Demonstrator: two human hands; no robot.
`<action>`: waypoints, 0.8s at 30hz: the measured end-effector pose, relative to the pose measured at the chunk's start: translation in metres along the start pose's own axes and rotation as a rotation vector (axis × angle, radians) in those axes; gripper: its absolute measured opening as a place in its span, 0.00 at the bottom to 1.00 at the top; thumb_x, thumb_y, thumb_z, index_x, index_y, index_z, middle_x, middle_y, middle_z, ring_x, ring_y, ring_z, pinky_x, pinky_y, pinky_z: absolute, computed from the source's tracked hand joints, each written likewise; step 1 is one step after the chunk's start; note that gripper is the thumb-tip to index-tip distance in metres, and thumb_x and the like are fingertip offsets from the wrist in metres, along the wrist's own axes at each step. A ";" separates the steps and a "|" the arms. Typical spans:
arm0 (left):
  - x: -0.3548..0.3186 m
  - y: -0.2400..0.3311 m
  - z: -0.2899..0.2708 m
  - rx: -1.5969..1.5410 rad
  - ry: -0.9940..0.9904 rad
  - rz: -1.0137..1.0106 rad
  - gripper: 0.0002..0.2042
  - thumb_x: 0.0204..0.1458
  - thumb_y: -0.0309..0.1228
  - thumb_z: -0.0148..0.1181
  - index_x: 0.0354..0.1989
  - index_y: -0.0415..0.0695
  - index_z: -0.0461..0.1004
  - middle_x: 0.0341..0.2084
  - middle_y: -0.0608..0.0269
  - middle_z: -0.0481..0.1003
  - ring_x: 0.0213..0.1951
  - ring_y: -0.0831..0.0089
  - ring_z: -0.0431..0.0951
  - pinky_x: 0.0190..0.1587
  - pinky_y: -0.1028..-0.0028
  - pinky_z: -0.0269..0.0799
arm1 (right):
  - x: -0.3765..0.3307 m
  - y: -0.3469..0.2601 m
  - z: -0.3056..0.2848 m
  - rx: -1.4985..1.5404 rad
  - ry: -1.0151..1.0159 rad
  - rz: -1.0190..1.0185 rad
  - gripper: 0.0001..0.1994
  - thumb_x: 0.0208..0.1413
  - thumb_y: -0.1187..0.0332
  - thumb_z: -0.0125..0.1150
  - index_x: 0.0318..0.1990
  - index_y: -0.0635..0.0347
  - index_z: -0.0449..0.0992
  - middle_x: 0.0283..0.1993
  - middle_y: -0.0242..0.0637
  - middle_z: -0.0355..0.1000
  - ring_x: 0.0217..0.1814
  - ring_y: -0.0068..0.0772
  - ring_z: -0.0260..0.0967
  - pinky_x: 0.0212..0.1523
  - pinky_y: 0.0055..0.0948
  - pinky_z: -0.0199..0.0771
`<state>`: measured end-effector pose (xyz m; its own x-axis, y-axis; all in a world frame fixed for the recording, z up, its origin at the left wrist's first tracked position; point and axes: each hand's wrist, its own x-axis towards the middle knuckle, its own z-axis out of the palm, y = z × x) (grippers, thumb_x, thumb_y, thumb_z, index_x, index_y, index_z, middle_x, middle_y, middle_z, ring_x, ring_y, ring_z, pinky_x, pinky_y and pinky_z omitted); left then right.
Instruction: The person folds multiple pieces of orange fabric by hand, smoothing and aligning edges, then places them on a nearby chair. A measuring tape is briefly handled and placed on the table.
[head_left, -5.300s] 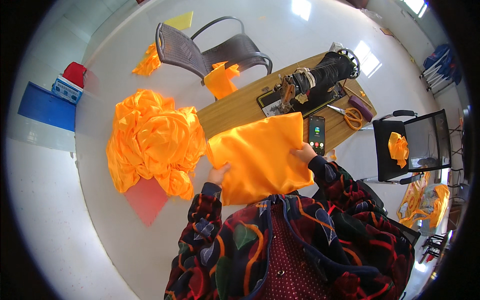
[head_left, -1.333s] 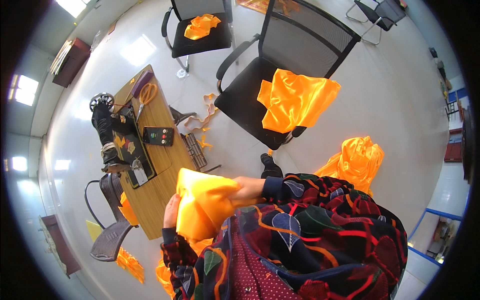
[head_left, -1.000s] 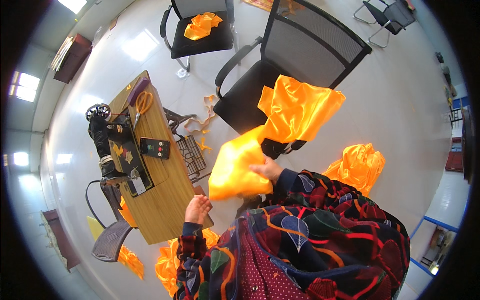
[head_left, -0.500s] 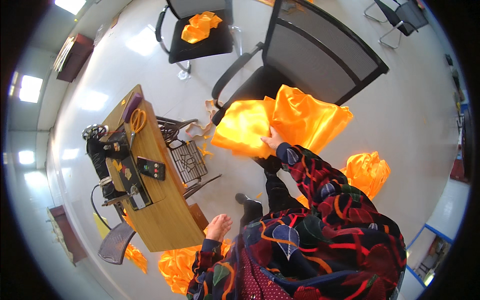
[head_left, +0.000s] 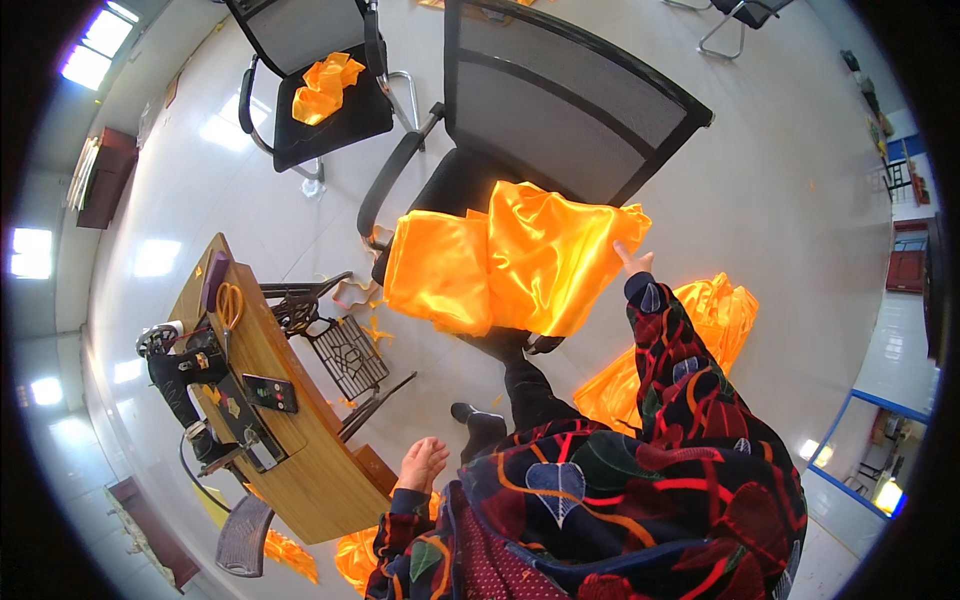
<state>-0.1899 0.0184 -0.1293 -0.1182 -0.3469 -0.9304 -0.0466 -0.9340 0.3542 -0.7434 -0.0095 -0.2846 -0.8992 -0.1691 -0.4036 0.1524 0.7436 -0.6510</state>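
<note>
A shiny orange satin cloth (head_left: 545, 265) lies folded in two heaps across the seat of a black mesh chair (head_left: 580, 85) in front of me. At the cloth's right edge is my right hand (head_left: 634, 262), fingers apart, one fingertip overlapping the fabric; whether it presses on it I cannot tell. My left hand (head_left: 422, 464) hovers near the sewing table's (head_left: 340, 470) near corner, fingers loosely extended with nothing in them. More orange cloth (head_left: 715, 315) is heaped on the floor beyond my right forearm, partly hidden by the sleeve.
On the table sit a black sewing machine (head_left: 180, 385), orange-handled scissors (head_left: 230, 305) and a phone (head_left: 270, 393). An iron treadle (head_left: 348, 355) is beneath it. Another black chair (head_left: 330, 130) holds a small orange piece (head_left: 325, 88). Orange cloth (head_left: 360, 555) also lies by my left arm.
My right hand has moved from the middle of the cloth to its right edge. The cloth now lies flatter on the chair. My view has shifted, moving the chairs leftward in the picture.
</note>
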 end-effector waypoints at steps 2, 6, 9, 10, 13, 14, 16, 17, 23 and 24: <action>-0.003 0.004 0.005 0.020 0.009 0.011 0.15 0.56 0.39 0.52 0.46 0.43 0.66 0.39 0.61 0.72 0.39 0.69 0.75 0.40 0.73 0.70 | 0.016 0.004 -0.002 0.037 -0.077 0.174 0.55 0.32 0.45 0.72 0.62 0.70 0.47 0.61 0.49 0.56 0.62 0.43 0.55 0.61 0.32 0.53; -0.009 0.006 0.009 0.076 0.044 -0.006 0.15 0.56 0.39 0.51 0.46 0.43 0.66 0.38 0.61 0.73 0.39 0.70 0.75 0.39 0.74 0.70 | 0.019 0.007 -0.002 0.377 -0.372 0.122 0.49 0.35 0.49 0.72 0.60 0.68 0.52 0.59 0.45 0.59 0.57 0.38 0.60 0.56 0.33 0.59; -0.008 0.007 0.011 0.111 0.034 -0.011 0.15 0.57 0.39 0.49 0.47 0.42 0.66 0.39 0.61 0.72 0.40 0.68 0.75 0.38 0.73 0.70 | 0.017 0.009 0.006 0.394 -0.392 0.106 0.40 0.38 0.53 0.71 0.56 0.65 0.59 0.54 0.41 0.65 0.52 0.36 0.65 0.51 0.32 0.64; -0.007 0.008 0.013 0.121 0.031 -0.018 0.16 0.57 0.39 0.49 0.47 0.42 0.66 0.39 0.61 0.72 0.40 0.69 0.75 0.37 0.73 0.70 | 0.018 0.011 0.010 0.384 -0.367 0.113 0.37 0.39 0.54 0.71 0.54 0.64 0.63 0.52 0.40 0.67 0.50 0.35 0.66 0.49 0.31 0.65; -0.001 0.010 0.019 0.151 0.024 -0.027 0.16 0.58 0.40 0.48 0.48 0.42 0.66 0.39 0.61 0.72 0.40 0.69 0.75 0.38 0.73 0.70 | 0.029 0.023 0.018 0.391 -0.235 0.056 0.27 0.43 0.57 0.67 0.48 0.64 0.70 0.44 0.38 0.72 0.44 0.34 0.69 0.45 0.29 0.67; 0.001 0.012 0.022 0.166 0.022 -0.020 0.16 0.58 0.40 0.48 0.48 0.42 0.66 0.39 0.61 0.72 0.40 0.69 0.74 0.38 0.73 0.70 | 0.033 0.026 0.018 0.359 -0.156 0.053 0.24 0.44 0.58 0.66 0.46 0.64 0.72 0.41 0.38 0.73 0.42 0.33 0.70 0.43 0.29 0.68; 0.004 0.014 0.026 0.174 0.001 -0.021 0.16 0.58 0.40 0.48 0.48 0.42 0.65 0.40 0.61 0.71 0.41 0.69 0.74 0.39 0.73 0.70 | 0.039 0.031 0.015 0.297 -0.118 -0.060 0.21 0.46 0.59 0.63 0.44 0.65 0.72 0.39 0.39 0.74 0.41 0.32 0.70 0.42 0.28 0.68; 0.005 0.016 0.027 0.185 0.010 -0.026 0.16 0.58 0.40 0.48 0.48 0.42 0.65 0.40 0.61 0.71 0.41 0.69 0.74 0.39 0.73 0.70 | 0.039 0.030 0.014 0.245 -0.078 -0.061 0.20 0.47 0.59 0.62 0.43 0.65 0.73 0.38 0.39 0.74 0.41 0.31 0.70 0.42 0.27 0.68; 0.010 0.023 0.032 0.189 -0.031 0.018 0.15 0.58 0.39 0.48 0.47 0.43 0.65 0.40 0.61 0.71 0.41 0.70 0.73 0.41 0.74 0.70 | -0.009 -0.015 -0.021 0.706 -0.220 -0.249 0.16 0.53 0.63 0.57 0.48 0.61 0.69 0.43 0.33 0.71 0.43 0.29 0.68 0.45 0.26 0.67; 0.010 0.023 0.032 0.184 -0.041 0.031 0.14 0.58 0.39 0.48 0.47 0.44 0.66 0.40 0.62 0.71 0.40 0.71 0.73 0.41 0.74 0.70 | -0.021 -0.026 -0.032 0.795 -0.281 -0.245 0.16 0.54 0.64 0.57 0.48 0.60 0.69 0.43 0.32 0.70 0.44 0.28 0.67 0.45 0.26 0.67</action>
<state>-0.2239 -0.0040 -0.1277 -0.1623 -0.3678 -0.9156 -0.2226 -0.8904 0.3971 -0.7416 -0.0052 -0.2387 -0.8260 -0.4957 -0.2685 0.3027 0.0119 -0.9530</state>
